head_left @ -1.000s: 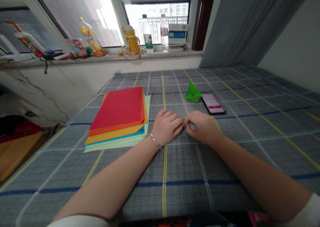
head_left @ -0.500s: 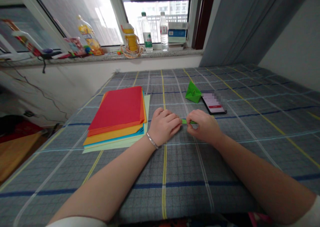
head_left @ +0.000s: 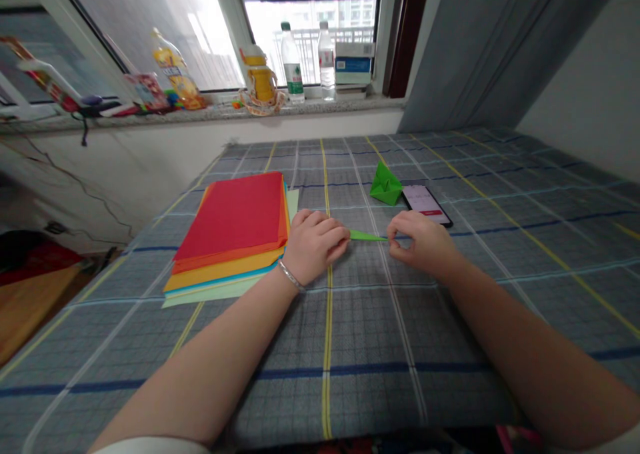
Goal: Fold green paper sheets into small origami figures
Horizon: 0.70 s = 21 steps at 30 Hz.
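A narrow folded strip of green paper (head_left: 367,236) is stretched between my two hands, just above the checked cloth. My left hand (head_left: 314,244), with a silver bracelet at the wrist, is closed and pinches the strip's left end. My right hand (head_left: 423,242) is closed in a pinch on its pointed right end. Beyond my hands a folded green paper shape (head_left: 385,185) stands on the cloth beside a phone (head_left: 426,205) with a lit screen. A stack of coloured paper sheets (head_left: 235,231), red on top, lies just left of my left hand.
The checked grey cloth (head_left: 350,321) covers the whole surface. Behind it a window sill (head_left: 210,114) holds several bottles, a yellow jug and a box. A grey curtain (head_left: 490,47) hangs at the right. The floor drops away on the left.
My hands have moved apart, left hand leftward and right hand rightward. The green strip, almost hidden between them before, now shows stretched out.
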Each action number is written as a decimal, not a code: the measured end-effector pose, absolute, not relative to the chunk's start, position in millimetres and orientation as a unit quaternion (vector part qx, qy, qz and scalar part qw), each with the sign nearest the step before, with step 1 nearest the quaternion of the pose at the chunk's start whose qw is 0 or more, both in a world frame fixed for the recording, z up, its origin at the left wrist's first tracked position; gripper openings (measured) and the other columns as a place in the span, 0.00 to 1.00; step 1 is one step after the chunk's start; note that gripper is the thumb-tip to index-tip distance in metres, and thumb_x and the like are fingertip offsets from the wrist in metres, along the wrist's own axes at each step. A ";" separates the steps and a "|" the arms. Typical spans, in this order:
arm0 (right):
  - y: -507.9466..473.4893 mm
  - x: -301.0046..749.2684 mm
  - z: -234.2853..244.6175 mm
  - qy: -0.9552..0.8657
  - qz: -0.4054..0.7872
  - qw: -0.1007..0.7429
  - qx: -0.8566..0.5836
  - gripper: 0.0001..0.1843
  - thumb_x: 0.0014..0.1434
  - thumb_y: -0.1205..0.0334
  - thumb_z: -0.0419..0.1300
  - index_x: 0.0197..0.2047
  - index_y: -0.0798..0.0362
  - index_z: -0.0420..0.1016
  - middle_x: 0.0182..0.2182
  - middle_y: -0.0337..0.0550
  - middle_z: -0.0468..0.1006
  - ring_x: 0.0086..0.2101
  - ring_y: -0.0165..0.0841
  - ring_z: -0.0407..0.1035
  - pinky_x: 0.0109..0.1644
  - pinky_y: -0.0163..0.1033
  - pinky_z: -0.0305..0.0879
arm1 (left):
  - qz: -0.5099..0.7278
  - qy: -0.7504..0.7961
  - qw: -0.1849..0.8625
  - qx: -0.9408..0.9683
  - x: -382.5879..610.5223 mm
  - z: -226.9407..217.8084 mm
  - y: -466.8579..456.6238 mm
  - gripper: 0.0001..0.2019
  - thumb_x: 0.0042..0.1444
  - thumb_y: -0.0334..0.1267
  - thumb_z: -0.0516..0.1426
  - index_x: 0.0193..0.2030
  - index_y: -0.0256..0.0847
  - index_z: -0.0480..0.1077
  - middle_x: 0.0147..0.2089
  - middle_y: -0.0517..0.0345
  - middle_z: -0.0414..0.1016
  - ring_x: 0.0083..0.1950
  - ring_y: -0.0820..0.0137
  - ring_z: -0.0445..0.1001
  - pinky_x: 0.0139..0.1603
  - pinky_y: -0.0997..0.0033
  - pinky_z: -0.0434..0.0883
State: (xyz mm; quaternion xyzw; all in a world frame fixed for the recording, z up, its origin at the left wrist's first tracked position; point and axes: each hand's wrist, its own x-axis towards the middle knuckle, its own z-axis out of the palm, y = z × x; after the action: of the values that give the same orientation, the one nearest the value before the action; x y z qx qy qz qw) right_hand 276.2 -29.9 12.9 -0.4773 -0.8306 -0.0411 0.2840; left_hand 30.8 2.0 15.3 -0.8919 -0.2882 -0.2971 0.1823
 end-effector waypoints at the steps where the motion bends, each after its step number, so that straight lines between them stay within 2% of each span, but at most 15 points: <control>1: -29.7 276.8 12.8 -0.830 -0.039 0.284 -0.478 0.04 0.49 0.69 0.56 0.28 0.51 0.67 0.32 0.41 0.75 0.37 0.35 0.67 0.39 0.38 0.60 | -0.296 -0.288 0.181 -0.893 30.9 15.4 1.8 0.06 0.62 0.40 0.54 0.36 0.45 0.71 0.36 0.62 0.77 0.39 0.67 0.69 0.44 0.60 0.58; 5: -29.7 277.6 12.3 -0.824 -0.030 0.293 -0.483 0.04 0.49 0.69 0.56 0.28 0.50 0.66 0.31 0.40 0.74 0.36 0.35 0.67 0.40 0.39 0.61 | -0.293 -0.289 0.170 -0.895 31.5 15.9 0.7 0.07 0.62 0.40 0.53 0.35 0.44 0.71 0.36 0.62 0.77 0.39 0.68 0.69 0.44 0.62 0.59; 16: -27.9 278.6 10.7 -0.783 0.028 0.407 -0.470 0.05 0.47 0.70 0.55 0.27 0.50 0.66 0.27 0.39 0.73 0.31 0.33 0.68 0.38 0.38 0.64 | -0.331 -0.305 0.100 -0.887 34.1 11.3 0.3 0.07 0.62 0.39 0.54 0.35 0.42 0.70 0.36 0.59 0.76 0.38 0.69 0.70 0.40 0.66 0.63; 21: -27.3 277.3 8.0 -0.763 0.037 0.422 -0.487 0.05 0.47 0.69 0.56 0.27 0.50 0.66 0.27 0.39 0.73 0.31 0.33 0.69 0.37 0.39 0.67 | -0.348 -0.301 0.054 -0.886 35.6 7.3 -0.1 0.06 0.62 0.38 0.54 0.35 0.41 0.70 0.36 0.58 0.75 0.38 0.70 0.70 0.40 0.68 0.65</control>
State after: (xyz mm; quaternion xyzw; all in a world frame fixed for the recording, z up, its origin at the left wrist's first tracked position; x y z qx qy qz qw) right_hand 277.3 -27.3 8.0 -0.4874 -0.7633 0.0371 0.4223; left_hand 35.6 -0.1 7.3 -0.8862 -0.3010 -0.3482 0.0540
